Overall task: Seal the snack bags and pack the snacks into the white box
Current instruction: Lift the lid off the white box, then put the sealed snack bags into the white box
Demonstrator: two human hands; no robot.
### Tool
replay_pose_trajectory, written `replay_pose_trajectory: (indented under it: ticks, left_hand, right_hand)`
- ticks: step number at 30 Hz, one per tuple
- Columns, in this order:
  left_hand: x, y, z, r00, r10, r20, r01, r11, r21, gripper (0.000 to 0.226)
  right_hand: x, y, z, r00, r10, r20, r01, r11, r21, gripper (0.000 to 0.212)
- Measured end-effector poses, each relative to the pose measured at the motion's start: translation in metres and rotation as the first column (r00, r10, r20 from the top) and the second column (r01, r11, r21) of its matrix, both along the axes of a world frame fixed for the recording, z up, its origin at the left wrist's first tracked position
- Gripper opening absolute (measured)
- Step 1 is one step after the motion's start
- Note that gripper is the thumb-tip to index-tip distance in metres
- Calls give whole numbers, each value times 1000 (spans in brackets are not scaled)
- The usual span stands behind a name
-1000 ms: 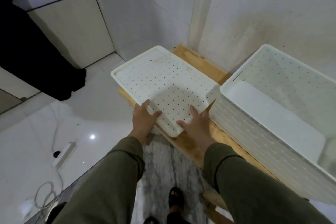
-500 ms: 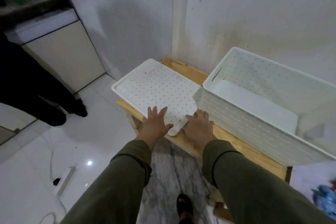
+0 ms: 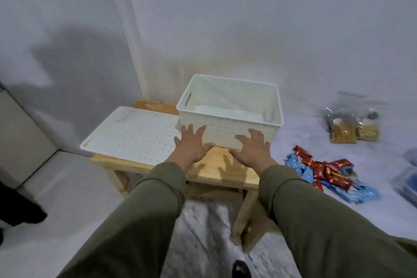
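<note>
A white perforated box [image 3: 228, 127] stands open on a small wooden table [image 3: 216, 169] against the wall. Its white perforated lid [image 3: 133, 133] lies flat on the table to the left. My left hand [image 3: 191, 144] and my right hand [image 3: 252, 149] hover with spread fingers just in front of the box, holding nothing. Red and blue snack packets [image 3: 327, 174] lie in a heap on the pale surface to the right. Two clear bags of brown snacks [image 3: 352, 128] stand further back at the right.
A clear container [image 3: 406, 178] sits at the right edge. A beige cabinet [image 3: 20, 140] stands at the left, with a dark shape [image 3: 18, 207] on the floor below it. The walls meet in a corner behind the table.
Both hands have let go of the lid, which now lies on the table, and moved right in front of the box. The view has pulled back, showing the snacks at the right.
</note>
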State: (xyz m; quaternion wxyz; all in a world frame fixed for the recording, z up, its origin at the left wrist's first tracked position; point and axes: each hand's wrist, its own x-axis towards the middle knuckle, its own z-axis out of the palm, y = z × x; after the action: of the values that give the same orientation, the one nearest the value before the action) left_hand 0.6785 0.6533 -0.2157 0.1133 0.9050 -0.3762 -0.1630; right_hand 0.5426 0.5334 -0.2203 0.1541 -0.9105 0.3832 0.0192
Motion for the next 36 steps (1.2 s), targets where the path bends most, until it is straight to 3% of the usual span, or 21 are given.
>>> replay_pose_trajectory:
  ticks: [7, 13, 24, 36]
  left_hand:
    - [-79, -98, 38, 964, -259, 49, 262, 963, -59, 70]
    - [-149, -182, 54, 922, -382, 60, 386, 914, -121, 69]
    - [-240, -316, 41, 905, -424, 19, 422, 894, -151, 68]
    - [-251, -432, 6, 885, -465, -38, 461, 884, -83, 68]
  right_hand:
    - [-107, -66, 40, 966, -248, 73, 253, 965, -63, 61]
    - [-187, -129, 55, 925, -376, 63, 381, 912, -149, 61]
    - [-284, -252, 60, 899, -427, 95, 437, 891, -125, 58]
    - [-295, -359, 25, 881, -461, 109, 464, 886, -5, 58]
